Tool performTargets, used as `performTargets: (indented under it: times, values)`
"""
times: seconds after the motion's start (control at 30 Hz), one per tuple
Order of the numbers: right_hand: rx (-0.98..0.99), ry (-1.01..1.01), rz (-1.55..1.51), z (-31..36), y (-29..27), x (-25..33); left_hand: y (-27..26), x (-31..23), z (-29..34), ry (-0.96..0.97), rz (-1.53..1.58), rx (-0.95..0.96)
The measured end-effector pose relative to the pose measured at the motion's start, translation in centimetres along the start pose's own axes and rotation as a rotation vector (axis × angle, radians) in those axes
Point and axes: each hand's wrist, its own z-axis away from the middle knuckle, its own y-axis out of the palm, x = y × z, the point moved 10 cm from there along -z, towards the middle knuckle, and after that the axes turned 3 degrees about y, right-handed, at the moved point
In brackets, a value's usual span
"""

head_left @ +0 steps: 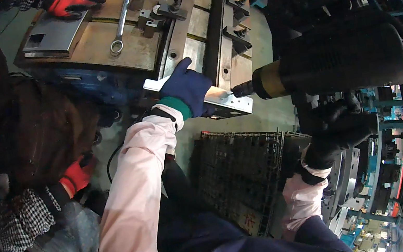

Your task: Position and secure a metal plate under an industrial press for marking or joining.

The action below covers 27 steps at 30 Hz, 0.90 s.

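Plate [241,103] of silvery perforated metal sits at near edge of brown worktable [91,54], blue-gloved left hand [186,89] gripping its middle; probably stiff, slick-ish, so hold edges. Black-gloved right hand [338,116] grips bulky black drill [346,58].

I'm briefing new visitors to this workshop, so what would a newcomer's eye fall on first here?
Probably the bulky dark power drill on the right, held in the black-gloved right hand, its tip at a pale metal strip near the centre. Next come the blue-gloved left hand on that strip, and a co-worker's bright red gloves at the left: an upper one by flat metal parts, a lower one.
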Motion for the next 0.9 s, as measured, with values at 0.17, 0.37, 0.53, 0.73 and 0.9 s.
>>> performTargets:
  times: [0.17, 0.37, 0.53, 0.73, 0.9]
  values:
    - [-0.117, -0.108, 0.246, -2.4, 0.4, 2.6, 0.6, 0.3, -0.1, -0.016, -0.047, 0.01]
    - [-0.71, -0.611, 1.046, -5.2, 3.7, 9.7, 0.5, 0.4, -0.2, -0.01, -0.028, -0.037]
    - [-0.732, -0.518, 0.959, -6.7, 5.9, 8.8, 0.0, -0.5, 0.1, -0.048, -0.279, -0.062]
    - [-0.628, -0.389, 0.978, -7.0, 10.0, 6.9, -0.2, -4.3, 1.3, 0.083, -0.338, -0.375]
    - [-0.682, -0.563, 1.196, -7.9, 17.4, 3.2, 1.5, -5.2, 1.3, -0.013, -0.413, -0.443]
